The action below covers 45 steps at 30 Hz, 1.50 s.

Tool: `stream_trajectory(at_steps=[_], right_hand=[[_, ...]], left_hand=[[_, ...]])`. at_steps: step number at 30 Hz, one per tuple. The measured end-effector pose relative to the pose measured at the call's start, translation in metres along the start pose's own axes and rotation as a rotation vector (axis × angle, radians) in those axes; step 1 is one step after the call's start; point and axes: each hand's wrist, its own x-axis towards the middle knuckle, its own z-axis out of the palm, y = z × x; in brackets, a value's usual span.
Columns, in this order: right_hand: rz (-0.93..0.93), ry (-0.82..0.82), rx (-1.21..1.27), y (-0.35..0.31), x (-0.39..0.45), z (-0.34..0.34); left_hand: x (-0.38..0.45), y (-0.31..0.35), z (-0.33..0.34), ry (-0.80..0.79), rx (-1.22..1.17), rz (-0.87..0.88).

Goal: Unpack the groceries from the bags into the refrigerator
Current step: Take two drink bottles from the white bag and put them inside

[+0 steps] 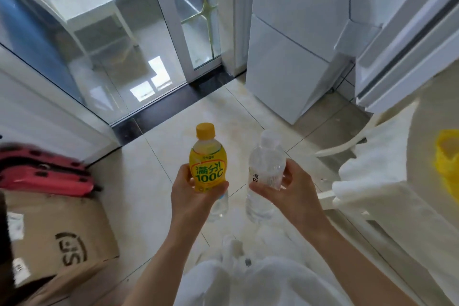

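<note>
While the refrigerator stands at the far right, two bottles are held upright, near and centre, above the tiled floor. The yellow-labelled bottle is gripped at its bulged middle by the left hand; the clear water bottle is pinched at its label by the right hand. Both appear thin, smooth plastic: moderately heavy if full, slippery, best held mid-body.
</note>
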Motion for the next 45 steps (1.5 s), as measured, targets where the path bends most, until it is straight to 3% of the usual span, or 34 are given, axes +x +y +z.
stream_trajectory(at_steps=[9, 24, 30, 45], right_hand=[[-0.027, 0.055, -0.008, -0.047, 0.093, 0.028], [-0.049, 0.139, 0.063, -0.148, 0.310, 0.022], [-0.026, 0.237, 0.095, -0.179, 0.386, 0.020], [0.004, 0.666, 0.225, -0.275, 0.563, 0.016]], left_hand=[[0.102, 0.036, 0.001, -0.028, -0.045, 0.035], [0.321, 0.155, 0.060, -0.090, -0.047, 0.169], [0.411, 0.203, 0.086, -0.185, -0.030, 0.211], [0.626, 0.348, 0.148, -0.575, 0.095, 0.385]])
